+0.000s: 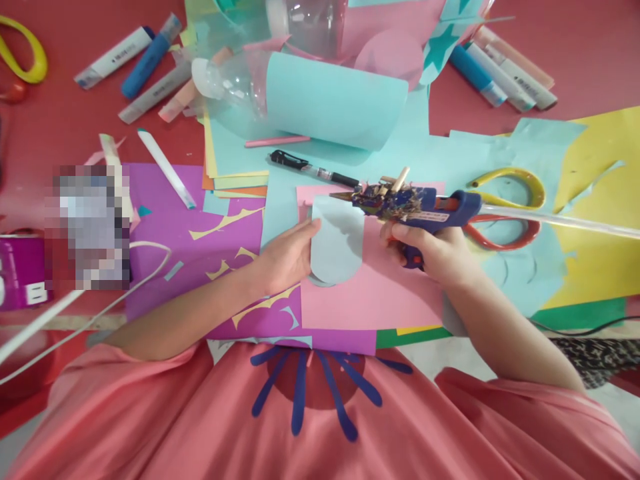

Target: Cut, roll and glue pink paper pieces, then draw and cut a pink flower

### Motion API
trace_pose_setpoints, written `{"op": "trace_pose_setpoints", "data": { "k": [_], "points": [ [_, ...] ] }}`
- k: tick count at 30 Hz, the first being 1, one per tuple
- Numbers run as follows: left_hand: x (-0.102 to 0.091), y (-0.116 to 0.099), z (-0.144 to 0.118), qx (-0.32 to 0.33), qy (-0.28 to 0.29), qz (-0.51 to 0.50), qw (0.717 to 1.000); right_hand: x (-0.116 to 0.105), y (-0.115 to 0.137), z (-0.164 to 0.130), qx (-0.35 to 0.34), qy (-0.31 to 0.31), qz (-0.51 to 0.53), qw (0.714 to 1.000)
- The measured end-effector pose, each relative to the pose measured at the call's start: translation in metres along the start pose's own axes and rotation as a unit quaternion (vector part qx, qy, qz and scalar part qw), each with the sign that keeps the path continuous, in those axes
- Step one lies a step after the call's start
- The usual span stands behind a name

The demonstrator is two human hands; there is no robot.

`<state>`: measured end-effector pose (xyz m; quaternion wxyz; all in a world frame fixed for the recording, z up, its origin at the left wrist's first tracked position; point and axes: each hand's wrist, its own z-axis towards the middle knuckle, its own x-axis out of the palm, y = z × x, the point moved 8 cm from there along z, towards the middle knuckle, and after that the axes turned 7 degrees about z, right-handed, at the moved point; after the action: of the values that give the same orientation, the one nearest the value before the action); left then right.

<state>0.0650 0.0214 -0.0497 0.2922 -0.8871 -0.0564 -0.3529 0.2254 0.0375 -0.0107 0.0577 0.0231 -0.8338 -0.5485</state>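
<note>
My right hand (435,253) is wrapped round the handle of a blue glue gun (425,205) with a clear glue stick (560,219) sticking out of its back. Bits of debris cling to the gun's front, and its nozzle points left, over the top of a light blue paper piece (337,243) with a rounded lower end. My left hand (290,257) pinches that piece by its left edge. Under it lies a pink sheet (400,293). A black pen (315,170) rests just above the paper piece.
A plastic bottle wrapped in light blue paper (335,100) lies at the back. Scissors (510,230) sit right of the glue gun. Markers (505,73) lie at both far sides. Purple paper (190,200) with scraps is on the left, yellow paper (600,247) on the right.
</note>
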Motion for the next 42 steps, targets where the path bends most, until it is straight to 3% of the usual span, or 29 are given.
{"op": "trace_pose_setpoints", "data": {
  "k": [19, 42],
  "points": [
    [0.005, -0.003, -0.003, 0.038, 0.002, 0.027, 0.999, 0.014, 0.004, 0.0, -0.025, 0.02, -0.069, 0.997],
    [0.004, -0.002, -0.003, 0.043, 0.011, 0.047, 0.998, 0.012, 0.004, -0.001, -0.017, 0.002, -0.1, 0.995]
  ]
}}
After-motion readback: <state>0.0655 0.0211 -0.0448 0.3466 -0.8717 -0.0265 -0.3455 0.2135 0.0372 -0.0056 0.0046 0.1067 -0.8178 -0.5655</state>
